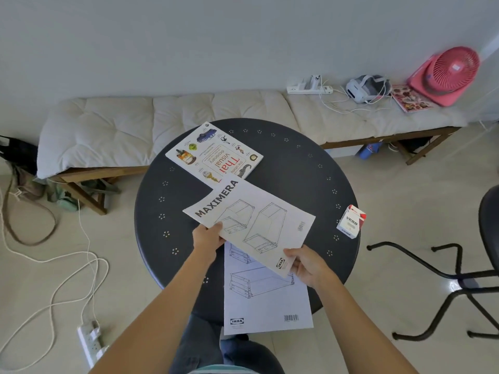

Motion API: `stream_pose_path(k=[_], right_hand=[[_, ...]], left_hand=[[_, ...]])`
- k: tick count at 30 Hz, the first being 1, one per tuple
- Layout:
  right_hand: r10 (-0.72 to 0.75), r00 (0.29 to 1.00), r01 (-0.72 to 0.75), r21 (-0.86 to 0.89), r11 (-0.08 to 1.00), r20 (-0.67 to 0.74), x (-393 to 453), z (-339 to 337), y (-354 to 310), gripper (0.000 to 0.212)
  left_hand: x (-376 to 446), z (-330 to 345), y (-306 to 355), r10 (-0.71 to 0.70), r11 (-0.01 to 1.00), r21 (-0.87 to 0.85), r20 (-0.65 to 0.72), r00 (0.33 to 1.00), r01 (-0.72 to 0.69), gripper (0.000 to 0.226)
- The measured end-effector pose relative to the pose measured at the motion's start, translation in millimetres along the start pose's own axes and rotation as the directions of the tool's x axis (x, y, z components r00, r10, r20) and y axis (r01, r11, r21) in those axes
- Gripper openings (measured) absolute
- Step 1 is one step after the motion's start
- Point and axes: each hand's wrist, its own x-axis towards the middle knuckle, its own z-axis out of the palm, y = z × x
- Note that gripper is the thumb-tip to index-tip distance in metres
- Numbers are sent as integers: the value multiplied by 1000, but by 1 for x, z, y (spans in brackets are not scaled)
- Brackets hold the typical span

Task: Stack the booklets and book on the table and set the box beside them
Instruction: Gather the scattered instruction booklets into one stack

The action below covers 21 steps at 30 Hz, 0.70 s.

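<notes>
Hands are clamped on the upper booklet [251, 225]: left hand [208, 236] at its near-left edge, right hand [305, 265] at its near-right corner. It is held skewed above the lower booklet [267, 300], whose long axis runs toward the person; the book [213, 155] lies beyond, the box [351, 221] right on the bench [297, 168].

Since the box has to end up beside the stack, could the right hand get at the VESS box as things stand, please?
Probably not yet: the right hand is gripping the MAXIMERA booklet. Otherwise the way to the VESS box at the table's right edge looks free.
</notes>
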Motion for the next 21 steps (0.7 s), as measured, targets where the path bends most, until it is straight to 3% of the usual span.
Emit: stream_pose_path(k=[9,15,17,21], right_hand=[[-85,996,86,168,982,-10,1,-30,-6,21],[-121,991,119,39,992,53,4,-35,-30,28],[-149,988,146,66,987,49,6,-33,-38,30],[-146,982,147,-4,989,118,5,-37,-54,21]], left_hand=[[4,-15,13,103,969,200,202,974,-144,29],[4,-17,32,189,939,228,284,940,-258,27],[5,-17,37,211,939,205,298,931,-278,24],[4,-17,46,172,934,230,376,910,-272,24]])
